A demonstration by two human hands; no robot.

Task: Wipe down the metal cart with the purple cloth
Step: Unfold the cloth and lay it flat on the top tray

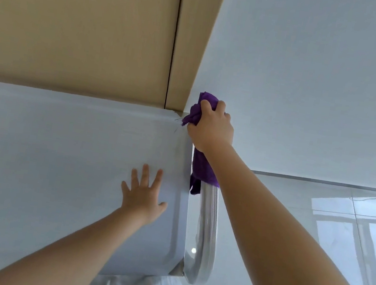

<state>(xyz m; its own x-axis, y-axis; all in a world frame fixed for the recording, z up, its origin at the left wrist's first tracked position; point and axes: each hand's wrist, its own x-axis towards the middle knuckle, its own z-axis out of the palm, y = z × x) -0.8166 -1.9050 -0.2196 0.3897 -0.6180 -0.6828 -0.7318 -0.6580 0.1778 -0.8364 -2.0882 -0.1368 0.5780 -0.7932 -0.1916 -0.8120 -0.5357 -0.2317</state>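
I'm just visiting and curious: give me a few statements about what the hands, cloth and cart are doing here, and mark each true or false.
1. The right hand grips the purple cloth. True.
2. The left hand holds a spray bottle. False: it rests flat on the cart top, fingers spread, holding nothing.
3. The cloth is on the cart's metal handle. True.
4. The cloth is green. False: it is purple.
5. The cart stands beside a tan cabinet. True.

A tan panelled cabinet (78, 21) is seen beyond the hands; pale wall (315, 76) to the right, glossy tiled floor (316, 224) with window light reflected
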